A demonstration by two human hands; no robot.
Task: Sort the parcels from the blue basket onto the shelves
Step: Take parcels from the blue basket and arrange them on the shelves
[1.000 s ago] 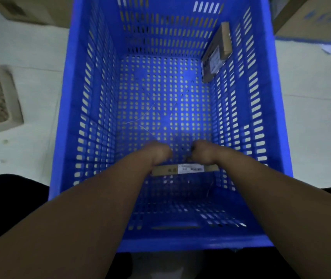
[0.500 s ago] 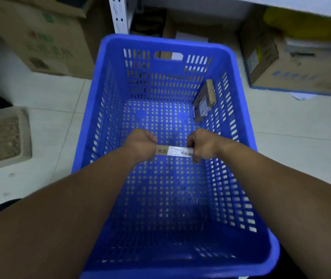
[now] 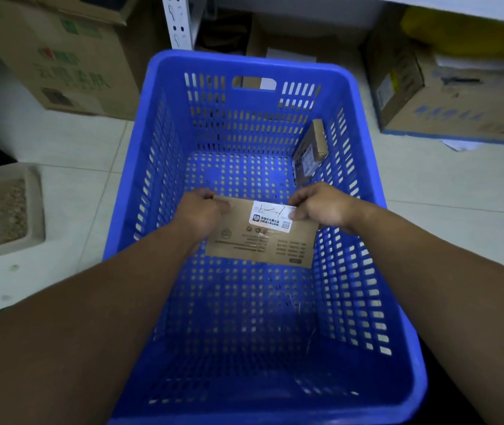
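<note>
A flat brown cardboard parcel [image 3: 256, 243] with a white label hangs above the middle of the blue basket [image 3: 244, 61]. My left hand [image 3: 201, 216] grips its upper left corner and my right hand [image 3: 321, 207] pinches its upper right edge beside the label. The parcel's printed face is turned towards me. A second small brown parcel [image 3: 310, 151] leans upright against the basket's right wall near the far corner. The rest of the basket floor holds no parcels.
The basket stands on a pale tiled floor. Large cardboard boxes sit at the back left [image 3: 60, 50] and back right [image 3: 447, 90]. A white perforated shelf post [image 3: 180, 21] rises behind the basket. A shallow tray of granules [image 3: 2, 213] lies at the left.
Both hands have lifted the flat parcel from the basket floor and tilted it so its broad printed face shows. The view has drawn back from the basket.
</note>
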